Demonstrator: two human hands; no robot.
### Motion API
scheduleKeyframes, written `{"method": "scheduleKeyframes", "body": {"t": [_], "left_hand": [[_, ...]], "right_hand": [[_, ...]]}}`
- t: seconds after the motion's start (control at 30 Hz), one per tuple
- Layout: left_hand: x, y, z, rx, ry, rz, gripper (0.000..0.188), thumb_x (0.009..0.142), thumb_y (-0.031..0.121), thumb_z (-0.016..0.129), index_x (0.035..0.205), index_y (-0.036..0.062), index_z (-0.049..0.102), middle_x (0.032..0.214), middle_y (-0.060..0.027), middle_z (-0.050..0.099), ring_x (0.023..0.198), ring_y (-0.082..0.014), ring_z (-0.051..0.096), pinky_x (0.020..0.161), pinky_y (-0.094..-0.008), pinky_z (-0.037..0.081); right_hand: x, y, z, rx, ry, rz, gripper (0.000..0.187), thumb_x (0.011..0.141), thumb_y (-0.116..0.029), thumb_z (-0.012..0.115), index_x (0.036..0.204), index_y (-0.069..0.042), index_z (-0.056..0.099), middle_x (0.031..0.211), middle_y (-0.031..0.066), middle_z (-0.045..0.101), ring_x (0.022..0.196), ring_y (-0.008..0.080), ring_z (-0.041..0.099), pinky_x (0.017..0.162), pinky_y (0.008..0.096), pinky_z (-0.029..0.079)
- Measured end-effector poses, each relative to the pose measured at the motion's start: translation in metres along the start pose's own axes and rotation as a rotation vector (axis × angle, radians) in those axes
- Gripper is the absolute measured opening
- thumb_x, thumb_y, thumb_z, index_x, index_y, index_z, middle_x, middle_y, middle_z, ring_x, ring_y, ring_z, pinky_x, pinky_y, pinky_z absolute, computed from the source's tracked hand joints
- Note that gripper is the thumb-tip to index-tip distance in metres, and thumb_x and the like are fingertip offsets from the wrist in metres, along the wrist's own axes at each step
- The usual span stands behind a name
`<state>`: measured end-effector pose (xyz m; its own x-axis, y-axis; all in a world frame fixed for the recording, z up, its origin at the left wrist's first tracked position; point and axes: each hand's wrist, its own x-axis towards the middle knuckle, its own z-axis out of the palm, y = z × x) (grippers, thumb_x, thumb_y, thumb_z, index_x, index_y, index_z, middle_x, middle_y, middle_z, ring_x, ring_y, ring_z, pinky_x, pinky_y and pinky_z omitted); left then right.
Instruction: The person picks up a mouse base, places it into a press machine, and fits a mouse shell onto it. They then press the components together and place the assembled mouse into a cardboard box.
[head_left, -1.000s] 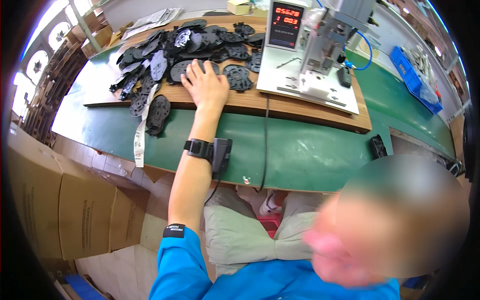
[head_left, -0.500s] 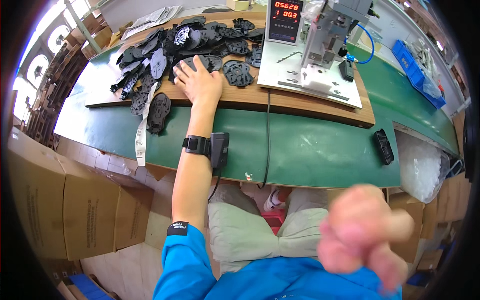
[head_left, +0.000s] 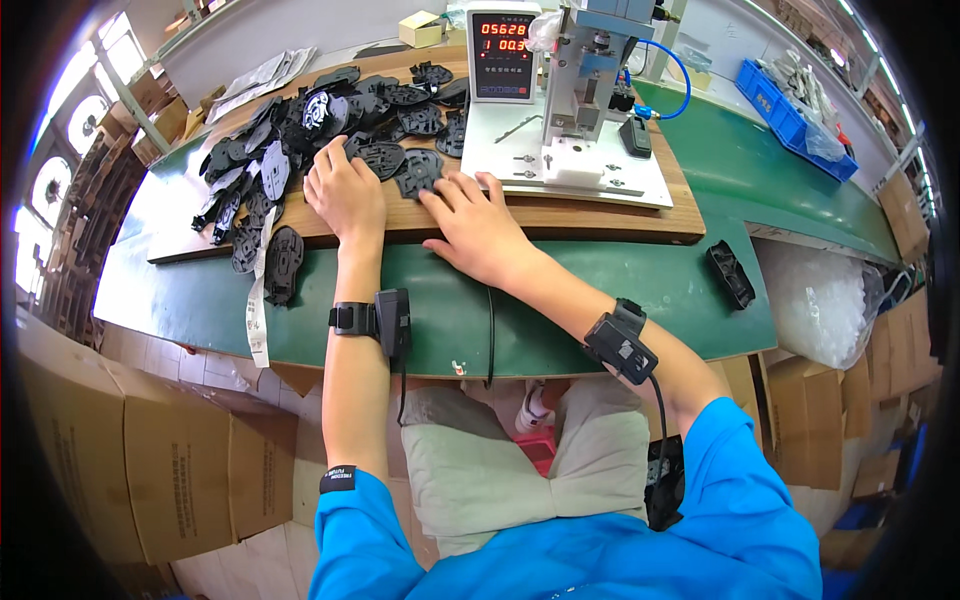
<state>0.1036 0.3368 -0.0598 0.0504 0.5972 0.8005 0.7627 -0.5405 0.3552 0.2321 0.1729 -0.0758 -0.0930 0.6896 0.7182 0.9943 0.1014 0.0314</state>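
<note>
My left hand (head_left: pixel 347 195) rests palm down at the right side of a heap of black plastic parts (head_left: pixel 275 170). Its fingers are bent but apart, with the thumb away from the index finger; what lies beneath them is partly hidden. Beside that thumb is an oval black part (head_left: pixel 382 160). My right hand (head_left: pixel 480 228) lies open over the front of the wooden board (head_left: pixel 400 217), thumb spread out to the left. Its fingertips are at the lower right edge of a flat black part with cut-outs (head_left: pixel 418 173), and I cannot tell whether they touch it.
A metal press fixture (head_left: pixel 585 130) and a controller box with a red display (head_left: pixel 503 55) stand on the board. A black tray-like piece (head_left: pixel 730 275) sits on the green table (head_left: pixel 590 290). Blue bins (head_left: pixel 800 120) are at the far right, and a printed paper strip (head_left: pixel 258 300) hangs at left.
My right hand, blurred and close to the camera before, has come down to the board beside the flat black part. My left hand stays by the heap, its fingers more bent. The view has shifted.
</note>
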Motion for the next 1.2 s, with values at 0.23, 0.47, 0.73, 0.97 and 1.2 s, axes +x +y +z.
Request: {"method": "scheduleKeyframes", "body": {"t": [0.23, 0.47, 0.73, 0.97, 1.2], "left_hand": [[0.007, 0.013, -0.019, -0.135, 0.185, 0.130, 0.037, 0.094, 0.002, 0.065, 0.130, 0.0116, 0.071, 0.115, -0.0073, 0.075, 0.116, -0.0268, 0.067, 0.112, -0.0475, 0.042], [0.006, 0.026, -0.021, -0.340, 0.291, 0.207, 0.032, 0.098, 0.000, 0.064, 0.128, 0.0076, 0.071, 0.103, -0.0115, 0.075, 0.096, -0.0300, 0.068, 0.083, -0.0390, 0.053], [-0.004, 0.045, -0.029, -0.527, 0.047, 0.188, 0.031, 0.100, 0.002, 0.064, 0.131, 0.0049, 0.069, 0.095, -0.0126, 0.075, 0.070, -0.0207, 0.066, 0.065, -0.0330, 0.054], [-0.014, 0.055, -0.023, -0.695, -0.167, 0.149, 0.043, 0.105, -0.001, 0.058, 0.147, 0.0091, 0.062, 0.103, -0.0073, 0.073, 0.081, -0.0091, 0.068, 0.070, -0.0268, 0.059], [-0.017, 0.053, -0.018, -0.735, -0.219, -0.055, 0.040, 0.097, -0.002, 0.060, 0.137, 0.0042, 0.057, 0.114, -0.0191, 0.069, 0.094, -0.0279, 0.072, 0.072, -0.0363, 0.060]], "right_hand": [[0.009, -0.005, -0.020, 0.062, -0.112, -0.073, 0.029, 0.089, -0.010, 0.067, 0.118, -0.008, 0.066, 0.107, 0.0087, 0.064, 0.109, 0.0264, 0.064, 0.110, 0.0457, 0.043], [-0.020, 0.018, -0.088, 0.347, 0.069, -0.130, 0.038, 0.081, -0.004, 0.078, 0.118, -0.014, 0.074, 0.100, 0.0081, 0.058, 0.095, 0.0257, 0.065, 0.073, 0.0383, 0.060], [-0.062, 0.080, -0.121, 0.239, 0.278, 0.056, 0.049, 0.075, 0.007, 0.080, 0.120, -0.014, 0.079, 0.122, 0.0085, 0.070, 0.093, 0.0260, 0.067, 0.081, 0.0383, 0.059], [-0.060, 0.089, -0.120, 0.053, 0.325, 0.053, 0.049, 0.074, 0.007, 0.079, 0.119, -0.014, 0.082, 0.118, 0.0048, 0.074, 0.103, 0.0283, 0.064, 0.090, 0.0401, 0.058], [-0.059, 0.087, -0.118, 0.117, 0.278, 0.087, 0.044, 0.076, 0.006, 0.078, 0.115, -0.013, 0.082, 0.115, 0.0056, 0.073, 0.105, 0.0293, 0.066, 0.091, 0.0413, 0.058]]}}
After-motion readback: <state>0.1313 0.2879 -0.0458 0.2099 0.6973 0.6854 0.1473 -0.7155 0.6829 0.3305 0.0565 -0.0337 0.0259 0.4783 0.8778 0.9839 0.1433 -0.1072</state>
